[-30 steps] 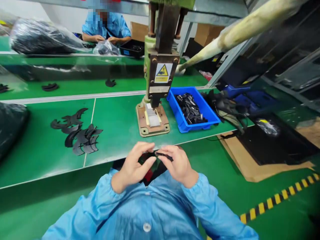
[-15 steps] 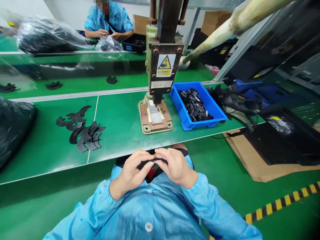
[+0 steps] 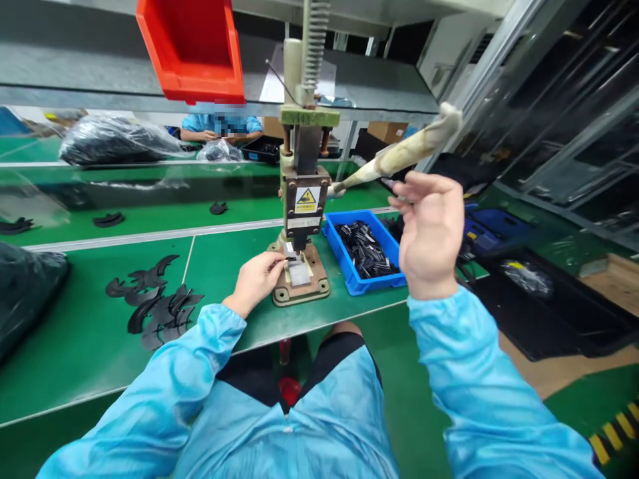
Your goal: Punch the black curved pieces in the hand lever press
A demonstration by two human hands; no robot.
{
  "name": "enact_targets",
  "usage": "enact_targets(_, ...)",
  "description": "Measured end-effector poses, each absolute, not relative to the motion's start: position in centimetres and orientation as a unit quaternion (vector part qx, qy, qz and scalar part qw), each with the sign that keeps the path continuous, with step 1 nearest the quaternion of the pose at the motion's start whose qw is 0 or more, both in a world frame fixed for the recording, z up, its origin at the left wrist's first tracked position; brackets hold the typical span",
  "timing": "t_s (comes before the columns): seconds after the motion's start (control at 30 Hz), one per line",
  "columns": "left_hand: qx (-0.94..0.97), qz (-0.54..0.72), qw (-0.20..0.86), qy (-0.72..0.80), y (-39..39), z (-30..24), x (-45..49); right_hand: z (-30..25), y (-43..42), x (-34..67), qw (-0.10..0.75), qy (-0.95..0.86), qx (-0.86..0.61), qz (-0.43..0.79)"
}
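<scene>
My left hand (image 3: 258,281) pinches a small black plastic part (image 3: 291,259) at the metal base of a hand press (image 3: 298,278), just under the ram. Most of that part is hidden by my fingers and the press. Raised at the right, my right hand (image 3: 430,229) is open with its fingers spread and nothing in it. It is just below the press's long, wrapped lever (image 3: 399,156), apart from it as far as I can see. A blue bin (image 3: 355,287) of small black pieces (image 3: 367,249) stands right of the press.
Curved black parts (image 3: 162,313) lie in a loose pile on the green bench at the left. A dark plastic bag (image 3: 27,293) bulges at the left edge. An orange-red bin (image 3: 194,53) sits on the shelf overhead. Across the bench a co-worker in blue (image 3: 200,124) sits.
Both hands were together at my lap around a thin black part. The left has moved forward to the press base with a black part; the right has let go and risen toward the lever. My view has tilted up.
</scene>
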State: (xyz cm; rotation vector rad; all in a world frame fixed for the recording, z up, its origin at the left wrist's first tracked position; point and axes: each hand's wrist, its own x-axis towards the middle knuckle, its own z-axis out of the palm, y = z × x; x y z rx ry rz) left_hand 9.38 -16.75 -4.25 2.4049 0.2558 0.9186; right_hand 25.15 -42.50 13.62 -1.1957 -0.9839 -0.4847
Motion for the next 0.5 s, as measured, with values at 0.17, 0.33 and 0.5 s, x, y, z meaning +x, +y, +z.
enact_targets(0.17,0.948,0.272,0.158,0.042,-15.7,-4.8,11.3,19.8,-39.9,25.2,0.683,-0.553,-0.449,-0.162)
enact_targets(0.33,0.964,0.232,0.13,0.01,-15.7,-4.4,11.2,20.4,-39.4,24.6,0.661,-0.552,-0.479,-0.168)
enact_targets(0.5,0.962,0.231,0.144,-0.015,-15.3,-4.6,11.7,18.5,-40.5,24.2,0.637,-0.576,-0.487,-0.159)
